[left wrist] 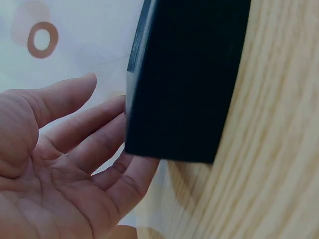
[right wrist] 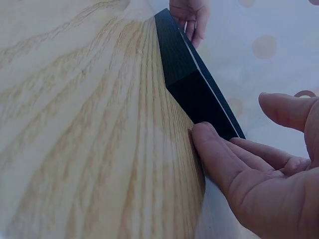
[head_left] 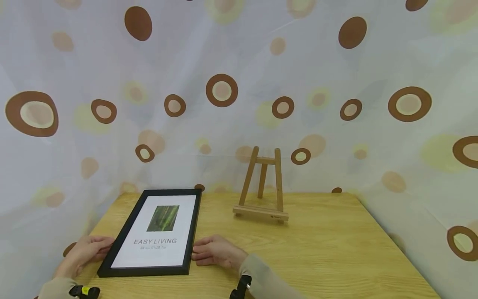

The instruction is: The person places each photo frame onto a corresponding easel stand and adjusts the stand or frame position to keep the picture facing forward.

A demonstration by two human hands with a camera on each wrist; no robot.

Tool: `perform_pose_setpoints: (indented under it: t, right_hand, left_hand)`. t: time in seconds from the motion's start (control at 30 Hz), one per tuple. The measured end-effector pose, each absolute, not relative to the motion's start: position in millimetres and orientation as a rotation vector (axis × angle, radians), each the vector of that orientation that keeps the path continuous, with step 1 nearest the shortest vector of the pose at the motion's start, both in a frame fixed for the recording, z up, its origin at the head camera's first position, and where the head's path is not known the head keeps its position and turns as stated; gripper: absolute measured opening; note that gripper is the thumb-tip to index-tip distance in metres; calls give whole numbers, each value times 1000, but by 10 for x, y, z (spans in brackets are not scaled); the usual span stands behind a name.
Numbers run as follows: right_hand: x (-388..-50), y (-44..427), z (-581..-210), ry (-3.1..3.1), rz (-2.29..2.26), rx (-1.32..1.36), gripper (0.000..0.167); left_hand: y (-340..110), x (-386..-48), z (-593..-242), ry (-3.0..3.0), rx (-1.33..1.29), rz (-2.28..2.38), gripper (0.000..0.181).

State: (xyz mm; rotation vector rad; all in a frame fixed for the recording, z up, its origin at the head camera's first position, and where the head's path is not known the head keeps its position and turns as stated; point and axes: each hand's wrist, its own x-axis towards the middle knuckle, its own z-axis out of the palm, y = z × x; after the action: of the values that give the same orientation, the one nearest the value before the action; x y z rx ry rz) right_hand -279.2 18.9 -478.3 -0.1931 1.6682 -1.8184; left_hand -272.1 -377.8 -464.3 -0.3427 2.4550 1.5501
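A black picture frame (head_left: 143, 273) lies flat on the left part of the wooden table, with a white insert that shows a small green picture and the words "EASY LIVING". At its left edge is my left hand (head_left: 89, 251); in the left wrist view the fingers (left wrist: 99, 137) reach to the frame's side, fairly straight, with the thumb raised away. On the opposite long side, the fingertips of my right hand (head_left: 220, 251) touch the edge near the front corner. The right wrist view shows those fingers (right wrist: 222, 157) extended along the frame's side, thumb apart.
A small wooden easel (head_left: 260, 212) stands upright toward the back middle of the table (head_left: 328, 257), to the right of the frame. Behind and at both sides hangs a white curtain (head_left: 239, 50) with brown and beige circles.
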Motion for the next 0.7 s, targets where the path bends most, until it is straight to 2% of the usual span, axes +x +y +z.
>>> perform_pose_setpoints:
  t: [0.5,0.7]
  right_hand:
    - [-2770,133,-4766,1733,-1840,-136,37]
    - [-2728,109,-4764,1744,-1882,-100,34]
  left_hand:
    - [-3775,-2637,-4647,2277,-399,1751,61]
    - [-3799,-2601,-4637,2267,-400,1788,53]
